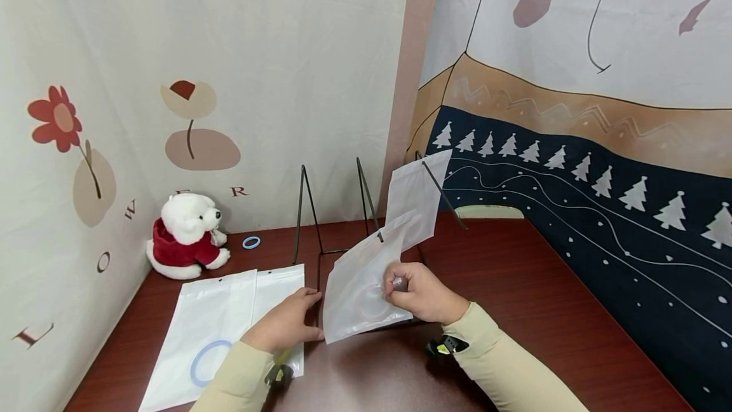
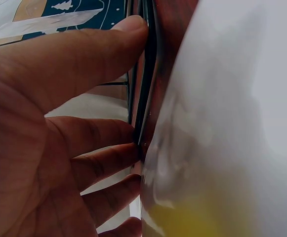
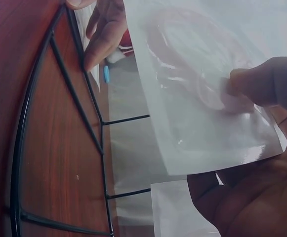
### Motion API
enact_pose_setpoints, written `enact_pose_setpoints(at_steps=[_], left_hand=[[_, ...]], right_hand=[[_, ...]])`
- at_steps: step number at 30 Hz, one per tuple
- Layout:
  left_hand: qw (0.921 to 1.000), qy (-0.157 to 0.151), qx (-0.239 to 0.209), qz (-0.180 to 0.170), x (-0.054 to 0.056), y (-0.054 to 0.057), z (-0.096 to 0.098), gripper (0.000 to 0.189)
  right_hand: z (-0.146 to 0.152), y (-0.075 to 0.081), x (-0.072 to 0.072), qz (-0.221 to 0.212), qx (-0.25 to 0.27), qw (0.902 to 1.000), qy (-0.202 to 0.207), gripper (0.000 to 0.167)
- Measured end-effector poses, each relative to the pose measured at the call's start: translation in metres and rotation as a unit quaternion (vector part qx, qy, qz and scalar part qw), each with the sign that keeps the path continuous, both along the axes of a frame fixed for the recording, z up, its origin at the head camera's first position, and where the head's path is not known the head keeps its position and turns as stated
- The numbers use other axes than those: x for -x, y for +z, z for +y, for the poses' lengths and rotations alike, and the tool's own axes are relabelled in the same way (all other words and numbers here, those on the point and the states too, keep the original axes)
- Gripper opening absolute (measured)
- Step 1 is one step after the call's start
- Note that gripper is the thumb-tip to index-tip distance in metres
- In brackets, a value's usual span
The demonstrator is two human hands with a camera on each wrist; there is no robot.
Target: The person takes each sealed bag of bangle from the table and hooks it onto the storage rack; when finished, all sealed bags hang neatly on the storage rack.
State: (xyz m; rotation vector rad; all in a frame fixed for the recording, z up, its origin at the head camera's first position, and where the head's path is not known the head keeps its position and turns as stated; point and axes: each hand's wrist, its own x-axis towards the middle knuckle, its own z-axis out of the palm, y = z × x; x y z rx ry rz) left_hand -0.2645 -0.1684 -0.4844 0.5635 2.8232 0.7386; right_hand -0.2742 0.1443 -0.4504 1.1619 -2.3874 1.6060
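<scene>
The right hand (image 1: 420,294) pinches a white bag (image 1: 354,294) between thumb and fingers; a pale ring (image 3: 157,42) shows inside. The bag is at the black wire rack (image 1: 334,252), a hook tip visible near its top edge. The left hand (image 1: 288,322), fingers extended, touches the rack's left side. A second bag (image 1: 420,196) hangs behind.

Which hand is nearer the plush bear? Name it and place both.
Left. In the head view, the left hand, at the wire rack, is right of the plush bear and nearer the camera; the right hand is farther right, pinching a translucent pouch.
</scene>
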Motion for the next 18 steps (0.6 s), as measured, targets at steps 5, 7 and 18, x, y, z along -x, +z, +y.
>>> enact_pose_setpoints(at_steps=[5, 7, 18], left_hand=[[1.0000, -0.001, 0.000, 0.003, -0.0003, 0.0004, 0.0004, 0.082], [1.0000, 0.001, 0.000, 0.000, -0.0004, 0.0001, 0.0006, 0.082], [0.9999, 0.007, -0.004, -0.013, -0.0003, 0.0011, 0.0016, 0.085]], right_hand=[[0.0004, -0.0008, 0.0022, -0.001, -0.012, 0.9998, -0.013, 0.021], [0.0009, -0.0006, 0.0029, -0.008, -0.018, 0.9995, -0.025, 0.018], [0.0069, -0.0023, 0.0073, -0.056, -0.024, 0.9977, -0.030, 0.021]])
